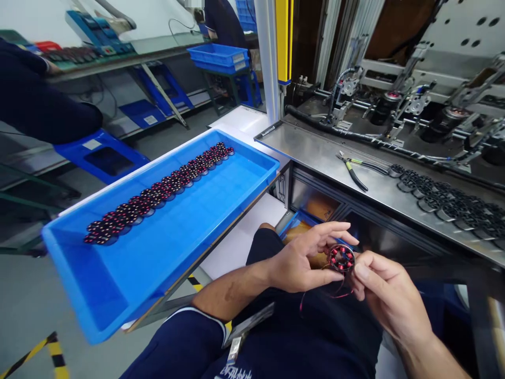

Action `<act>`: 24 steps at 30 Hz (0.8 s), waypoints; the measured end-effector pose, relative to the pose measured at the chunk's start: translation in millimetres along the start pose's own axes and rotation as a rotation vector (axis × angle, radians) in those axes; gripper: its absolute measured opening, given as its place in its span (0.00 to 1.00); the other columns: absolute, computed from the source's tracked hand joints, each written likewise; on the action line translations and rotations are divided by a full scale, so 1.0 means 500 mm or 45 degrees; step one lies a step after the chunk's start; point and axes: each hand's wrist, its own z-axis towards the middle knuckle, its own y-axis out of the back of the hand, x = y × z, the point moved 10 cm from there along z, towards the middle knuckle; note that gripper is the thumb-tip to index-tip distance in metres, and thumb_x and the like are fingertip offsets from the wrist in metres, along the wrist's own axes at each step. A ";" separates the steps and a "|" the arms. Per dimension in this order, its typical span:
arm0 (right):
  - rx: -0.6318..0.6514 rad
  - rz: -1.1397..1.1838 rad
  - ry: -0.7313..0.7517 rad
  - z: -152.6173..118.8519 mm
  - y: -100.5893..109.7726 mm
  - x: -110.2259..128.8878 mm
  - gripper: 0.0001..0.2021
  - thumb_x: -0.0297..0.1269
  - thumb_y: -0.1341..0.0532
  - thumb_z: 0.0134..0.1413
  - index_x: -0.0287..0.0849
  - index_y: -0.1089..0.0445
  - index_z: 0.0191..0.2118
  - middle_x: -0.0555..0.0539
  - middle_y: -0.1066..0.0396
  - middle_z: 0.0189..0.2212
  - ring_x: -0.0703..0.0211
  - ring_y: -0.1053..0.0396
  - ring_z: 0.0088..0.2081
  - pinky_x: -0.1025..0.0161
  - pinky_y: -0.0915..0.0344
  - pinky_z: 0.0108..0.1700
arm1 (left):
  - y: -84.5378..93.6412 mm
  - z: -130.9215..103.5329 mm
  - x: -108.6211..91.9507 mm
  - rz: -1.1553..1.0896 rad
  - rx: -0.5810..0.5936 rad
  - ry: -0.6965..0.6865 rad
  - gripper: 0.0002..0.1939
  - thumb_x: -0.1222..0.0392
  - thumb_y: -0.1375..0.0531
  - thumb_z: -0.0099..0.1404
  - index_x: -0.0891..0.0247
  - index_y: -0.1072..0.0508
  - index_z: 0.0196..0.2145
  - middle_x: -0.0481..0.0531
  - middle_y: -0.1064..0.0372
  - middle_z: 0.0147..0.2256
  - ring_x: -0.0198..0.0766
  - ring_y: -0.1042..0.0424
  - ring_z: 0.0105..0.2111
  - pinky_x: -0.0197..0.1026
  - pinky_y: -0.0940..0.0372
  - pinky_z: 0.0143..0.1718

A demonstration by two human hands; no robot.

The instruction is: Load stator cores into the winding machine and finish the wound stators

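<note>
Together, both hands closed on one wound stator [341, 258], held over the lap: the left hand [302, 259] cradled it between thumb and curved fingers, opened only as wide as the ring, with one finger reaching past its top, while the right hand [389, 287] had thumb and fingertips nipped at its right edge; whether they caught a wire as well I could not tell. A ring, it had no marked long axis; its red coils faced up toward the head, and loose lead wires [341, 296] trailed below the grip. Away to the left and ahead, nearer the left hand, sat a blue plastic tray [189, 247], its long side slanting away from the grip, and inside it a stacked row of wound stators [158, 196] ran along that same slant. The tray's raised near wall stood between the grip and that row. Ahead and to the right, on a steel ledge [307, 146], lay green-handled pliers [355, 176], and farther right, on the right hand's side, a bank of black stator cores [450, 202]. Behind them rose machine fixtures [414, 105]. Well apart, far left of the grip, a person in dark clothing [43, 100] sat on a blue stool [82, 150].
</note>
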 end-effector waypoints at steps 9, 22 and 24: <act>0.076 -0.158 0.087 -0.021 0.010 -0.029 0.16 0.45 0.38 0.62 0.42 0.31 0.26 0.52 0.35 0.20 0.63 0.39 0.25 0.64 0.42 0.30 | 0.022 0.001 0.021 -0.331 -0.209 0.104 0.36 0.73 0.29 0.54 0.54 0.32 0.57 0.54 0.24 0.48 0.36 0.22 0.44 0.37 0.28 0.46; -0.117 -0.458 0.366 -0.018 0.013 0.006 0.11 0.40 0.37 0.61 0.42 0.29 0.29 0.50 0.30 0.23 0.63 0.33 0.25 0.67 0.36 0.29 | 0.028 -0.002 0.005 0.180 -0.333 0.159 0.25 0.64 0.28 0.55 0.66 0.23 0.51 0.63 0.24 0.51 0.46 0.21 0.47 0.42 0.24 0.49; -0.200 -0.452 0.522 -0.028 0.027 0.036 0.05 0.38 0.35 0.59 0.43 0.28 0.34 0.49 0.30 0.28 0.62 0.31 0.30 0.67 0.33 0.34 | 0.016 0.001 -0.041 0.557 -0.284 -0.079 0.22 0.64 0.31 0.58 0.67 0.24 0.51 0.64 0.24 0.51 0.46 0.22 0.50 0.43 0.25 0.51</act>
